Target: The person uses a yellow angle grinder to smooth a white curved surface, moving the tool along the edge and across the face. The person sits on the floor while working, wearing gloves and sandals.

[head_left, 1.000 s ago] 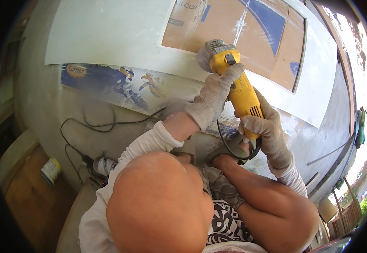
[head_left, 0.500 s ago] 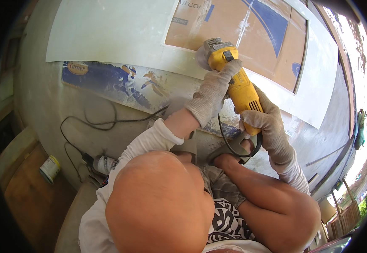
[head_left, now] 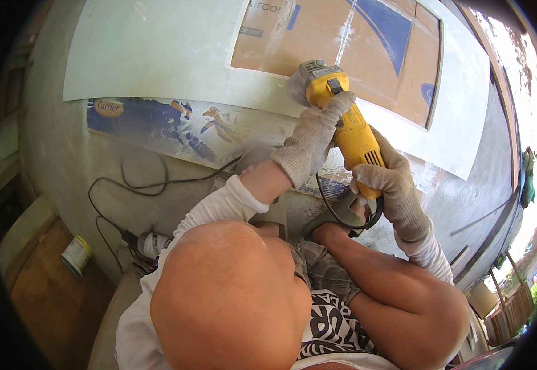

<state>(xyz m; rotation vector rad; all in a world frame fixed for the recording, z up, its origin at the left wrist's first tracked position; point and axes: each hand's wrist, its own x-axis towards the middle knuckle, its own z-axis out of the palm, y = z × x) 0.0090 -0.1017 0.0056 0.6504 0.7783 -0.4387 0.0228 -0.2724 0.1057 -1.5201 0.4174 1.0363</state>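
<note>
A yellow angle grinder (head_left: 359, 139) with a grey head is held in both my gloved hands. My left hand (head_left: 327, 126) is wrapped around its front body, just behind the head. My right hand (head_left: 384, 174) grips the rear end, near where the black cord comes out. The grinder's disc (head_left: 296, 89) looks blurred and lies at the lower edge of a rectangular opening in a large white sheet (head_left: 151, 52). Brown cardboard (head_left: 317, 46) with blue print shows inside that opening. I cannot tell whether the disc touches the sheet.
Below the sheet lies worn blue-printed cardboard (head_left: 136, 120). A black cord (head_left: 185, 180) loops across the grey floor to a plug connection beside a white bottle (head_left: 154, 244). A small can (head_left: 76, 254) stands on a brown board (head_left: 52, 296) at left. My bent knees and sandalled feet are close beneath the grinder.
The view has turned slightly, so the sheet sits a little differently. The grinder has shifted slightly right along the opening's edge. Both hands keep the same grip.
</note>
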